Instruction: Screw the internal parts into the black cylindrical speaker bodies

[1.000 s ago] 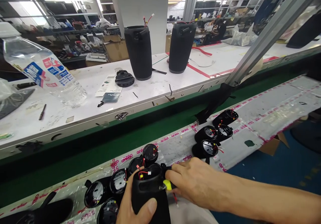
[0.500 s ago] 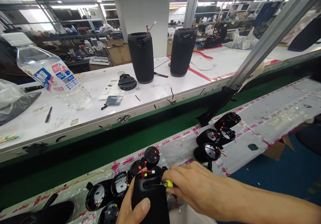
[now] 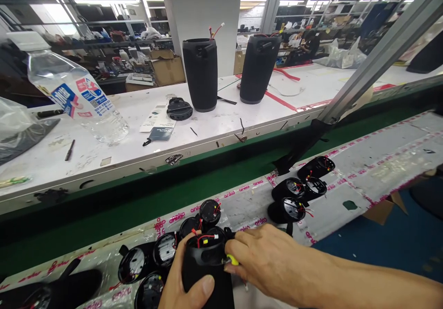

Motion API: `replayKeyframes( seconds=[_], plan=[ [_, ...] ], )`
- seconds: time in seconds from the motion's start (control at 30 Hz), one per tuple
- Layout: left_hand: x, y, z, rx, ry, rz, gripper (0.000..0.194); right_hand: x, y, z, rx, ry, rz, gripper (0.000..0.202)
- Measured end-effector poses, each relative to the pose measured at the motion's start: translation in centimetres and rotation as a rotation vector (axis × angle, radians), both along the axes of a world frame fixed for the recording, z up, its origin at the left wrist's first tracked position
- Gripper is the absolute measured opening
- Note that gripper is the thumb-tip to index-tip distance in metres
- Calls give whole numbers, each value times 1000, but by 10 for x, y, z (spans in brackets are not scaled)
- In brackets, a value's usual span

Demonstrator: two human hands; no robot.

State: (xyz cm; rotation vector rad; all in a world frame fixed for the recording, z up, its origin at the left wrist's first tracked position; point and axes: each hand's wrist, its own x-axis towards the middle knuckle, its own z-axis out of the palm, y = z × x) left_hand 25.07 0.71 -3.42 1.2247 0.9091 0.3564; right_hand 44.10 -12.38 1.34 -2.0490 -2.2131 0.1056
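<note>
My left hand (image 3: 194,283) is wrapped around a black cylindrical speaker body (image 3: 211,281), thumb across its front. Its open top faces up, and red wires with white and yellow connectors (image 3: 206,241) stick out of it. My right hand (image 3: 259,258) is closed on a small screwdriver (image 3: 232,259) with a yellow handle, held sideways at the right of the speaker's front, just below the rim. The screwdriver's tip is mostly hidden against the dark body. Directly behind the held speaker, other open speaker bodies (image 3: 166,249) lie on the lower bench.
More speaker bodies (image 3: 292,209) lie further right on the plastic-covered lower bench (image 3: 238,207). On the white upper shelf (image 3: 214,127) stand two speakers (image 3: 200,76), a water bottle (image 3: 79,92), a black round part (image 3: 179,109) and tags (image 3: 162,133). A metal post (image 3: 377,50) slants at right.
My right hand has shifted slightly and turned, so the screwdriver's shaft, which crossed the recess below the rim, now barely shows. My left hand keeps its hold on the speaker. The view has moved slightly.
</note>
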Motion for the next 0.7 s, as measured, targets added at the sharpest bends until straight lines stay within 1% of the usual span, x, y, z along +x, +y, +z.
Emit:
replayKeyframes(
  seconds=[0.1,0.33,0.43,0.57,0.7],
  plan=[
    [1,0,-1,22,-1,6,95,1,-1,0,-4,-10,-6,25],
    [3,-1,3,-14,-12,-33,98,3,-2,-3,-4,-4,9,24],
    [4,-1,4,-2,-5,-25,98,3,-3,-6,3,7,5,25],
    [5,0,1,6,-2,-29,99,4,-3,-8,10,-17,1,25],
    [4,-1,-2,19,2,-31,95,5,-3,-7,16,-27,17,23]
  ],
)
